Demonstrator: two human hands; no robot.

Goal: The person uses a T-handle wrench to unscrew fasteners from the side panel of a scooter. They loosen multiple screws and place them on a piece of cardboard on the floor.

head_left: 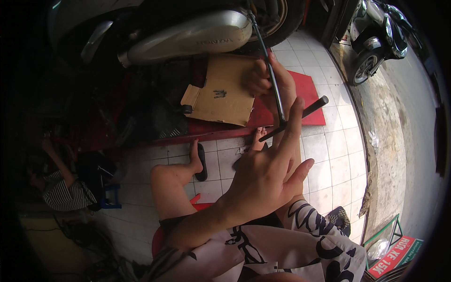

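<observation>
A long T-handle wrench slants up to the scooter's wheel area, its upper tip against dark parts by the silver engine cover. My right hand is closed around the shaft, fingers curled. Nearer to me, my left hand lies at the wrench's crossbar. Its index finger stretches up across the bar and the thumb stands apart; the remaining fingers are partly hidden. Beyond the hands, several small bolts lie on a flattened cardboard sheet.
The cardboard rests on a red platform under the scooter. A small dark cylindrical part sits at its corner. Another person in a striped shirt works at the left near a blue stool. A second scooter stands outside.
</observation>
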